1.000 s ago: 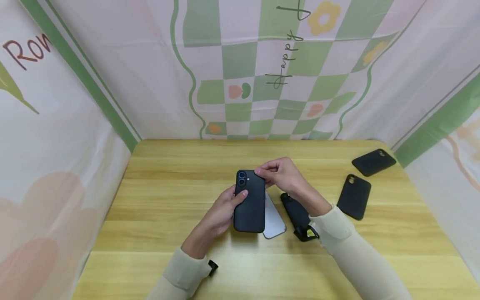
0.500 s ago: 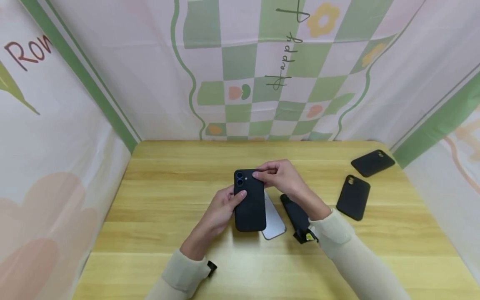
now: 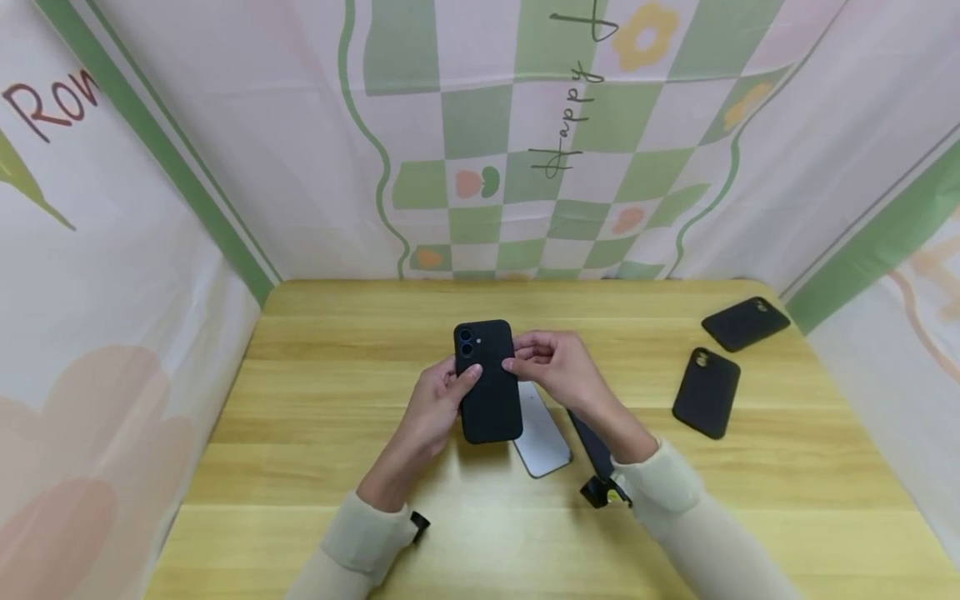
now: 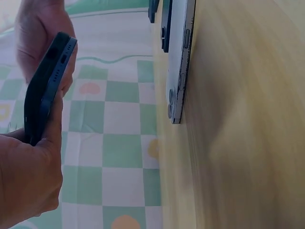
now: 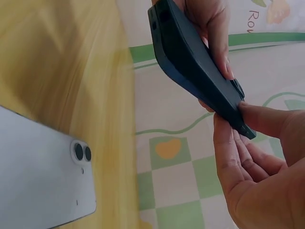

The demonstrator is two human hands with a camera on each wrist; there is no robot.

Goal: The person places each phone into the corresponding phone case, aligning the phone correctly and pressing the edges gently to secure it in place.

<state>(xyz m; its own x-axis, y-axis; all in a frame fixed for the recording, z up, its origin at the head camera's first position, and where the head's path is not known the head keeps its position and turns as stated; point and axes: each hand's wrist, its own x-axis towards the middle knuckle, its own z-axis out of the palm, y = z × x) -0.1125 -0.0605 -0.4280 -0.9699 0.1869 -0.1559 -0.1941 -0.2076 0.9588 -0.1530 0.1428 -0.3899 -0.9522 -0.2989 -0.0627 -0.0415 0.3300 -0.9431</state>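
Observation:
A smartphone in a black case [image 3: 491, 404] is held up over the table, back side up, with two camera lenses showing at its upper left corner. My left hand [image 3: 435, 404] grips its left edge, thumb across the back. On the opposite edge my right hand [image 3: 558, 367] pinches the case between thumb and fingers. The right wrist view shows the right thumb [image 5: 264, 119] pressed on the case near the camera end. In the left wrist view, a port shows on the bottom end of the cased phone [image 4: 47, 90].
Beneath the hands a white smartphone [image 3: 543, 442] lies on the wooden table [image 3: 322, 467]. A dark phone-shaped thing [image 3: 588, 442] is partly hidden under the right forearm. Two black phone cases [image 3: 707, 393] lie at the right. A patterned cloth [image 3: 480, 125] hangs behind the table.
The cased phone has shifted left and away from me, with both hands. My right thumb and fingers have slid from its upper right corner down along the right edge.

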